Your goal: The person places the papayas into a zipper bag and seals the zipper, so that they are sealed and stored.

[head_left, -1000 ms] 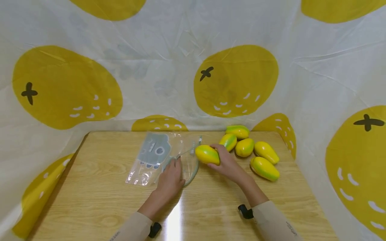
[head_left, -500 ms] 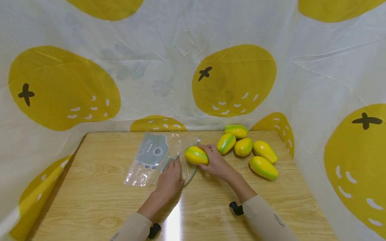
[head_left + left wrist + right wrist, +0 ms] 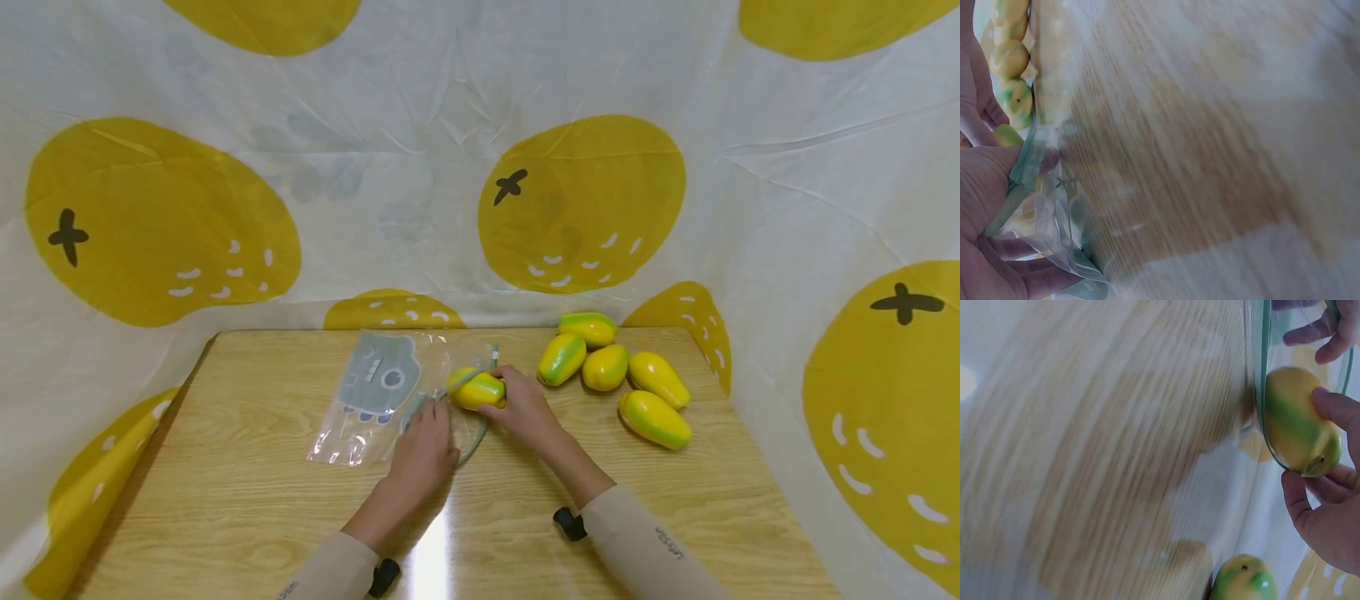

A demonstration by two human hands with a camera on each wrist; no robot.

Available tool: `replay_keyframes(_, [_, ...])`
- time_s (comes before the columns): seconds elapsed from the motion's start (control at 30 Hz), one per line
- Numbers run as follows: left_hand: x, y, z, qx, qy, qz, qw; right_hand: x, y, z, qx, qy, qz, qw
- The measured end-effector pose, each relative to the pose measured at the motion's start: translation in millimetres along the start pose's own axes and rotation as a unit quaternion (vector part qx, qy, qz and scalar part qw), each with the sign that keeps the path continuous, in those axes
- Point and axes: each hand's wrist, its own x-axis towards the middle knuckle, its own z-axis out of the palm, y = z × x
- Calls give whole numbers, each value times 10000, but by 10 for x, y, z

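We see the right hand point(image 3: 528, 410) holding a yellow-green fruit point(image 3: 476, 390) by one end, thumb and fingers curved around it, partly inside the mouth of a clear bag point(image 3: 382, 375). Our left hand point(image 3: 423, 442) pinches the bag's rim. Five more fruits point(image 3: 606, 367) rest on the worktop point(image 3: 262, 517), to the right.

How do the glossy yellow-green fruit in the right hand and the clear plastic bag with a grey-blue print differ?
The yellow-green fruit is rounded; the clear plastic bag lies mostly flat. The fruit is opaque, the bag mostly see-through. The right hand grips the fruit; the left hand holds the bag. Both look shiny.
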Motion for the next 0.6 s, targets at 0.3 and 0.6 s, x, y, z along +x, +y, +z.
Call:
replay_keyframes(0.3, [3, -2, 10, -50, -25, -16, 10000, 4, -75, 36, -13, -7, 222, 9998])
replay_keyframes(0.6, [-6, -3, 19, 22, -18, 29, 10000, 10, -100, 70, -37, 177, 13, 9998])
